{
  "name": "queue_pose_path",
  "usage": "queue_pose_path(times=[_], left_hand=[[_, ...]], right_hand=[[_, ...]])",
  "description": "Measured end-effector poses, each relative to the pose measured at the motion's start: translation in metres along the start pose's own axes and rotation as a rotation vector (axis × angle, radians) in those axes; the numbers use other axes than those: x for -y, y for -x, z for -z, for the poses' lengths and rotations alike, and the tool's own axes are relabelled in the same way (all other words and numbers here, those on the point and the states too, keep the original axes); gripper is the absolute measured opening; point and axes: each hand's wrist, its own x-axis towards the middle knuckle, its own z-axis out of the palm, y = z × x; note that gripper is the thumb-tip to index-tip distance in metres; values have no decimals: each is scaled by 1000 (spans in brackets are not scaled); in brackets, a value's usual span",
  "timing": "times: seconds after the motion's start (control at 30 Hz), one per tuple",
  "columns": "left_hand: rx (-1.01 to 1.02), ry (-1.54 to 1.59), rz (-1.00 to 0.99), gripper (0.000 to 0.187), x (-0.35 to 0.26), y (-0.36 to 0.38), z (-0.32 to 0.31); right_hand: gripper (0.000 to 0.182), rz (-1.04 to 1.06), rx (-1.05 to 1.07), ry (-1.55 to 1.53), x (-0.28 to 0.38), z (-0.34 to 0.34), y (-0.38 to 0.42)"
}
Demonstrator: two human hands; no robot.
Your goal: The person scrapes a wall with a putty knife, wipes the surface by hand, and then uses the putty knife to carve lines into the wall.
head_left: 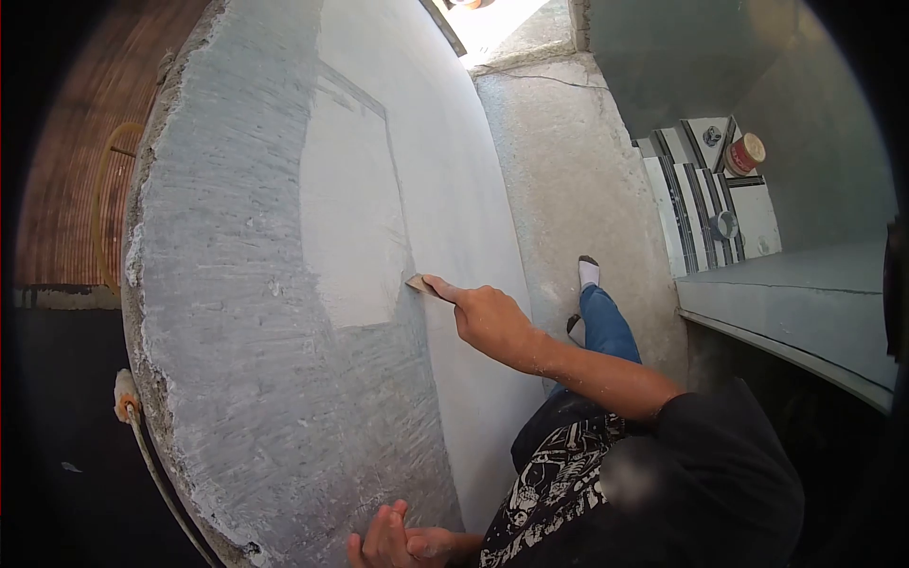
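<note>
Head view, looking down along a wall. The right hand (488, 317) reaches forward with its fingers (441, 284) closed around a small scraper (419, 283), whose blade lies flat against the wall (246, 312) at the right edge of a smooth white patch of plaster (350, 227). Around that patch the wall surface is grey and coarsely scored; further right it is evenly white. The left hand (398, 541) appears at the lower edge of the view, fingers loosely curled and empty, touching the lower part of the wall. The person's black printed shirt (559, 492) and a blue-trousered leg (606, 327) stand over the concrete floor (578, 170). Well apart, at upper right, striped floor tiles (701, 204) carry a red-and-white tub (745, 153) and a small round tin (724, 224), beside a grey ledge (795, 293).
</note>
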Motion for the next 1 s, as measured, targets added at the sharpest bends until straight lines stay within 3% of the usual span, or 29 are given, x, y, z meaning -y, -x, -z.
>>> queue_pose_path(times=[0.2,0.3,0.4,0.57,0.7,0.8,1.0], left_hand=[[-86,37,-125,35,11,6,-3],[54,169,-19,41,15,27,7],[15,97,18,34,11,29,3],[-15,93,23,34,6,19,2],[-9,102,30,32,7,23,2],[9,97,28,32,8,25,3],[23,86,22,29,11,27,2]], right_hand=[[59,3,-27,-33,-7,-1,-3],[64,-11,-2,-35,0,-6,7],[65,-11,-17,-98,3,15,-13],[62,68,-71,-56,3,-5,8],[62,42,-194,-124,12,-2,-34],[63,140,-139,-90,-6,-13,-10],[64,56,247,-155,1,-10,44]])
